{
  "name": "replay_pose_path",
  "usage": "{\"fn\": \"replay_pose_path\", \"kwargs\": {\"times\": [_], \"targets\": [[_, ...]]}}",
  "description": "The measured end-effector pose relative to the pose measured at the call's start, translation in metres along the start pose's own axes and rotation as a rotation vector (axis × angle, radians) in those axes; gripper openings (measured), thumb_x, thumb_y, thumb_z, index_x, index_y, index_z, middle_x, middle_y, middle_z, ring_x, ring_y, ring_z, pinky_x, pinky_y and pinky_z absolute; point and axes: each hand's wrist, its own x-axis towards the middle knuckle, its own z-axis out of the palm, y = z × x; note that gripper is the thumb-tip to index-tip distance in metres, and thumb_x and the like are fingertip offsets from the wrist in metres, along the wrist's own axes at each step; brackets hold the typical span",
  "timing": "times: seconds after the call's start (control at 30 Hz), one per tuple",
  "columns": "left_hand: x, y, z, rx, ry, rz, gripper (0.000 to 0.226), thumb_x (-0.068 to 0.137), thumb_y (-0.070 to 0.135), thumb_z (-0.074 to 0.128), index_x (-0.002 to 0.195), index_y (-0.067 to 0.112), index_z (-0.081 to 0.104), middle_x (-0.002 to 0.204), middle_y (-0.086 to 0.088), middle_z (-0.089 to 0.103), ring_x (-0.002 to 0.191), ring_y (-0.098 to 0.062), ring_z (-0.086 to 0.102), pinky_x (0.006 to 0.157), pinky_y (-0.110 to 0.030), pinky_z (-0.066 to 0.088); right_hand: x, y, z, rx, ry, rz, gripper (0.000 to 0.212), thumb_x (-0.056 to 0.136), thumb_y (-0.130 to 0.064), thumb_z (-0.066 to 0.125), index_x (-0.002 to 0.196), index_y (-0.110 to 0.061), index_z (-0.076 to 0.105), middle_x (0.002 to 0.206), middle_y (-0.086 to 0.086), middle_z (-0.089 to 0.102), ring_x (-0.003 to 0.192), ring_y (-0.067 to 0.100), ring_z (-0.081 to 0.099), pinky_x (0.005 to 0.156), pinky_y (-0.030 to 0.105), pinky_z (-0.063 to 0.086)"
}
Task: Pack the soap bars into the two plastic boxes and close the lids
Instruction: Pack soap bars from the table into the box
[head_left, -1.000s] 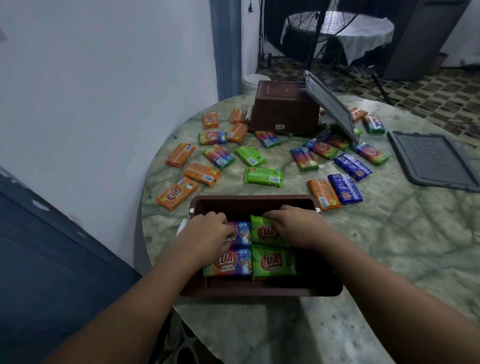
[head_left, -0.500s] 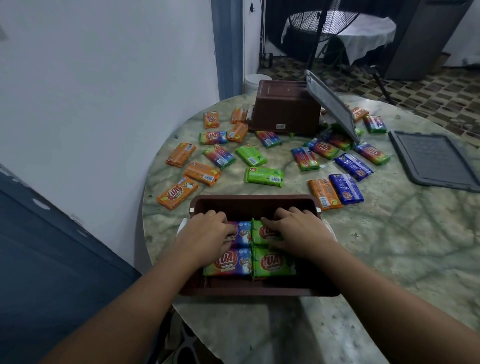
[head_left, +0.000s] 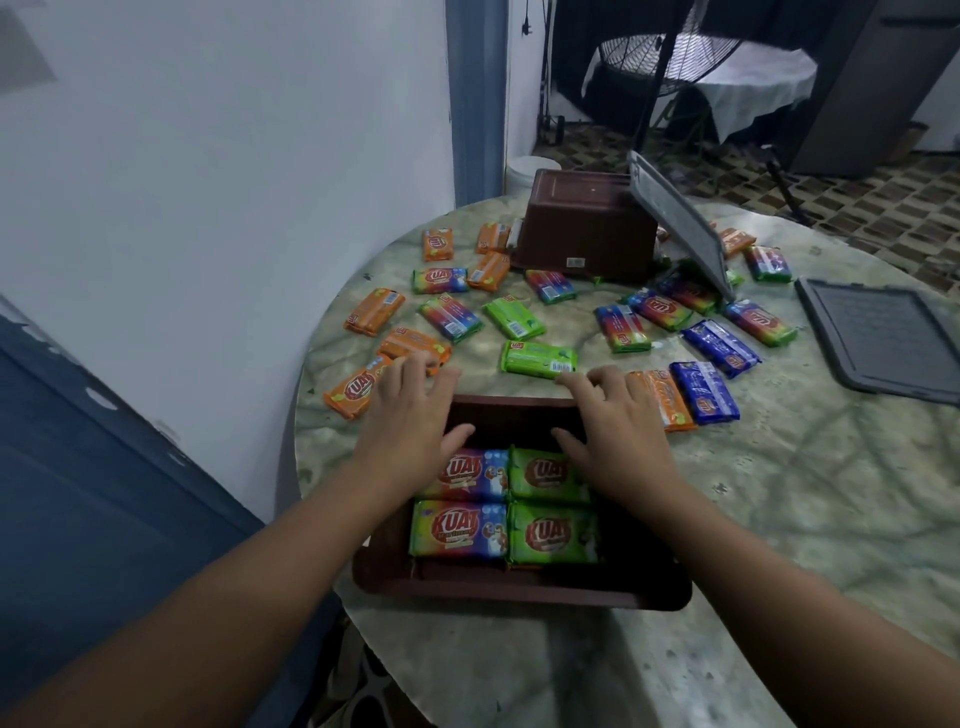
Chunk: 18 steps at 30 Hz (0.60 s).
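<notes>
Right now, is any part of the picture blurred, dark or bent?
Head view: the fingers of the left hand look slightly smeared; the inside of the brown box is dim; the wide lens curves the table edge; the wrappers show no strong glare.

Domestic interior indicated, likely home living or utility area. Round marble-patterned table (head_left: 779, 519) placed against white plastered wall (head_left: 234, 156). Blue-painted door frame (head_left: 475, 93) seen beside wall. Patterned tiled floor (head_left: 883, 202) visible beyond table. Pedestal fan (head_left: 670, 47) positioned in background. Second table covered with white cloth (head_left: 753, 83) noted behind fan. White bucket (head_left: 524, 169) located just beyond table edge. Dim, uneven lighting observed. No shop or workshop fittings shown.
</notes>
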Motion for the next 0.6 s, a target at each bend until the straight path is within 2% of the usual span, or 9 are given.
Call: {"fn": "replay_pose_path", "kwargs": {"times": [0.07,0.13,0.17,0.23,0.37,0.6], "targets": [[0.013,-0.003,0.002,-0.010,-0.170,-0.064,0.063,0.091,0.060,0.061,0.139,0.024,0.045,0.140,-0.007,0.042,0.130,-0.028,0.039,0.102,-0.043,0.043,0.010,0.002,0.000,-0.060,-0.183,0.029,0.068,0.090,-0.053,0.066,0.150,-0.041,0.036,0.140,0.001,0.050,0.130,0.028,0.046,0.108,0.047,0.036],[0.017,-0.008,0.008,-0.032,-0.284,-0.090,0.050,0.097,0.056,0.054,0.135,0.025,0.044,0.133,-0.005,0.046,0.125,-0.025,0.043,0.087,-0.038,0.044,0.018,0.001,-0.001,-0.088,-0.302,0.034,0.052,0.096,-0.055,0.056,0.144,-0.043,0.038,0.134,-0.002,0.055,0.127,0.027,0.049,0.102,0.050,0.039],[0.016,-0.011,0.010,-0.037,-0.283,-0.086,0.044,0.099,0.053,0.052,0.132,0.026,0.045,0.129,-0.004,0.048,0.121,-0.024,0.045,0.080,-0.035,0.042,0.021,0.000,-0.001,-0.087,-0.309,0.037,0.044,0.098,-0.055,0.053,0.138,-0.043,0.041,0.130,-0.003,0.057,0.124,0.026,0.051,0.099,0.050,0.041],[0.010,-0.015,0.013,-0.031,-0.245,-0.075,0.037,0.100,0.051,0.051,0.127,0.026,0.046,0.122,-0.004,0.050,0.115,-0.023,0.047,0.074,-0.034,0.040,0.024,-0.002,0.000,-0.098,-0.306,0.033,0.035,0.099,-0.054,0.051,0.130,-0.041,0.044,0.125,-0.003,0.059,0.120,0.027,0.052,0.094,0.049,0.042],[0.005,-0.028,0.015,-0.058,-0.228,-0.109,0.035,0.100,0.049,0.054,0.123,0.024,0.047,0.113,-0.005,0.050,0.109,-0.024,0.048,0.077,-0.036,0.046,0.037,-0.010,0.004,-0.111,-0.306,-0.021,0.033,0.100,-0.054,0.050,0.129,-0.040,0.045,0.125,-0.002,0.058,0.119,0.027,0.051,0.091,0.047,0.039],[-0.009,-0.073,0.004,-0.066,-0.287,-0.287,0.041,0.101,0.050,0.050,0.134,0.027,0.042,0.130,-0.007,0.050,0.122,-0.027,0.046,0.083,-0.043,0.051,0.076,-0.054,0.024,-0.099,-0.325,-0.141,0.032,0.098,-0.052,0.054,0.127,-0.041,0.046,0.126,-0.001,0.058,0.120,0.029,0.050,0.096,0.049,0.039]]}}
